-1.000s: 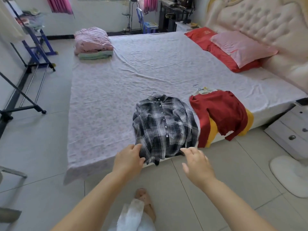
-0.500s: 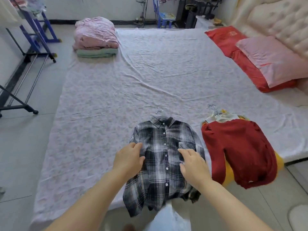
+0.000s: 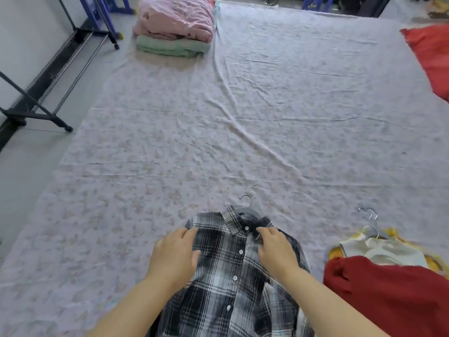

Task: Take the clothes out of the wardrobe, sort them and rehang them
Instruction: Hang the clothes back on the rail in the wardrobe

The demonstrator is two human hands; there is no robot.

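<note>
Plaid shirt (image 3: 234,283) in black, white and grey is laid buttoned and front-up at the near edge of the bed sheet (image 3: 218,122), with its collar turned away from the camera and its lower part cut off by the bottom of the frame. A metal hanger hook (image 3: 246,199) is seen sticking out past the collar. The plaid shirt is gripped at both sides of its top. The left hand (image 3: 173,254) is curled on the shoulder at the person's left, and the right hand (image 3: 277,251) is pinched on the cloth just beside the collar. The two hands are separated by the button line.

Near the shirt on the right, a red garment (image 3: 388,297) is laid over a cream garment (image 3: 388,254) and a yellow garment (image 3: 334,252), and their hanger hooks (image 3: 369,212) are rested on the sheet. At the far left corner of the bed a pink folded blanket (image 3: 175,18) is stacked on a green folded blanket (image 3: 170,47). A red pillow (image 3: 430,49) is seen at the right edge. A dark clothes rack (image 3: 36,113) is stood on the floor at the left.
</note>
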